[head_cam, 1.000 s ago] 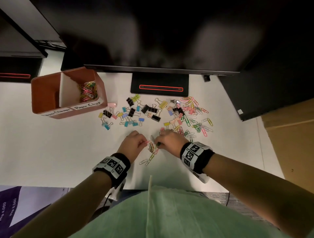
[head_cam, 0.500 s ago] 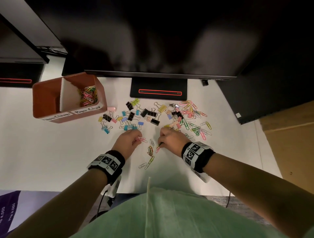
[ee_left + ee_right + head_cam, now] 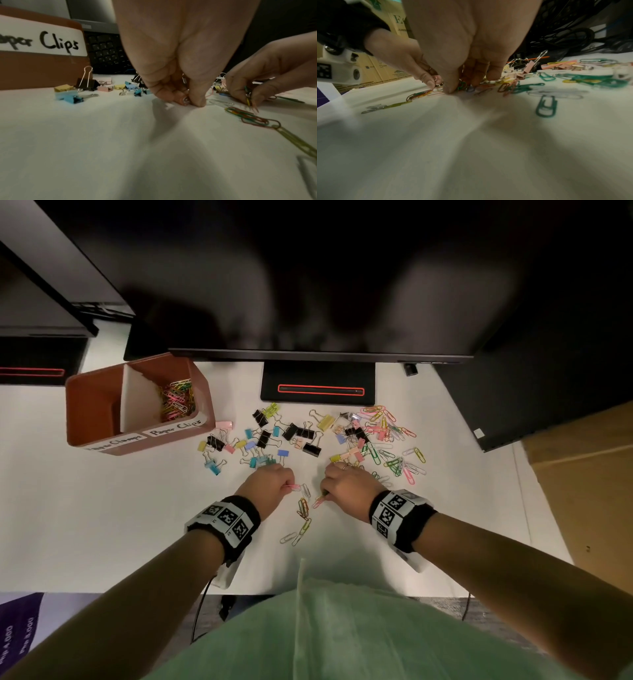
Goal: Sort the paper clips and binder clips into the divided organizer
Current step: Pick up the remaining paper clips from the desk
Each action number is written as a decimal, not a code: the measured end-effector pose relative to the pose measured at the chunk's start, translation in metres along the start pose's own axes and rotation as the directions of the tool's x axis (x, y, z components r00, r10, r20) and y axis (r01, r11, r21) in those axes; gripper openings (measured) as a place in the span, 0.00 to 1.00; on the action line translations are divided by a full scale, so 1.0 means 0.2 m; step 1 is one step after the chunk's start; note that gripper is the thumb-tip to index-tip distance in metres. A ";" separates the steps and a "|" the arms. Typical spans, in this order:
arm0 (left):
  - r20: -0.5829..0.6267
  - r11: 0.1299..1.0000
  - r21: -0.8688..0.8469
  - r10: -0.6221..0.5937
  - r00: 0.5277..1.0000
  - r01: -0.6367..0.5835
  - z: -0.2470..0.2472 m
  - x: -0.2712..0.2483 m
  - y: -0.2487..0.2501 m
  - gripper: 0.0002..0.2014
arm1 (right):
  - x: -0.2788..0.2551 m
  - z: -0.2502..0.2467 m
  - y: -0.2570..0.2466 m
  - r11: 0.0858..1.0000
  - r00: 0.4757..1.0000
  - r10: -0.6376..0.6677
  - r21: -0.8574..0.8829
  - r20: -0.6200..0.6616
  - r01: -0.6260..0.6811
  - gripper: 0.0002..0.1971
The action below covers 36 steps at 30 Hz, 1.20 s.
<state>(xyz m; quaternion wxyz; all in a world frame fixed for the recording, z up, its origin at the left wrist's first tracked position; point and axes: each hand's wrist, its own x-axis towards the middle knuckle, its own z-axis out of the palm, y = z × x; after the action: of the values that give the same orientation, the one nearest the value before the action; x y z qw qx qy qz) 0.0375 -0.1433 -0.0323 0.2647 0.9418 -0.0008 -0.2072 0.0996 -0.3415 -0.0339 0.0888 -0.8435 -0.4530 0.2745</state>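
Observation:
The brown divided organizer [image 3: 137,440] stands at the back left; its right compartment, labelled "Paper Clips", holds coloured paper clips [image 3: 176,402]. My left hand [image 3: 286,486] pinches a pink paper clip [image 3: 294,487] against the table. Close beside it, my right hand [image 3: 325,495] pinches a few paper clips [image 3: 247,97], green and yellow among them, fingertips down on the table. A short string of loose paper clips [image 3: 303,510] lies between and in front of the hands. Binder clips [image 3: 263,440] are scattered behind the left hand, and a paper clip pile [image 3: 387,440] lies behind the right.
A monitor stand [image 3: 318,385] and dark screen rise behind the clips. A keyboard [image 3: 106,54] shows beyond the organizer in the left wrist view. The white table's near edge [image 3: 308,594] runs just in front of my body. Cardboard [image 3: 582,491] lies at the right.
Both hands stay close together over the loose paper clips with only small shifts. The left hand still pinches the pink clip.

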 end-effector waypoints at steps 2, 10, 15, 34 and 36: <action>0.027 0.998 -0.015 0.068 0.997 -0.068 0.00 -0.02 0.01 0.06 | -0.02 0.00 0.02 0.999 0.998 0.010 0.044 -0.060 -0.007 0.10; 0.099 0.987 0.028 0.153 0.983 -0.156 0.02 0.06 0.07 0.11 | -0.14 -0.04 0.11 0.984 0.979 0.130 0.141 -0.155 -0.108 0.10; 0.074 0.993 0.048 0.104 0.992 -0.107 -0.01 0.12 0.10 0.10 | -0.17 -0.04 0.13 0.970 0.976 0.194 0.166 -0.095 -0.177 0.11; -0.404 0.954 -0.299 -0.121 0.907 -0.006 -0.51 -0.14 -0.19 0.02 | 0.28 -0.45 -0.29 0.969 0.921 0.103 0.249 -0.376 -0.007 0.09; -0.466 0.926 -0.371 -0.254 0.847 0.074 -0.66 -0.18 -0.30 0.02 | 0.44 -0.54 -0.42 0.966 0.906 0.064 0.253 -0.417 0.048 0.07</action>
<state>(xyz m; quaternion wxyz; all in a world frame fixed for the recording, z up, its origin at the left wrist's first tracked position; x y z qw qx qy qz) 0.0503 -0.0222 0.0546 0.3945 0.8995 0.1859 0.0280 0.1366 -0.2100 0.0563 0.2923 -0.8659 -0.3801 0.1424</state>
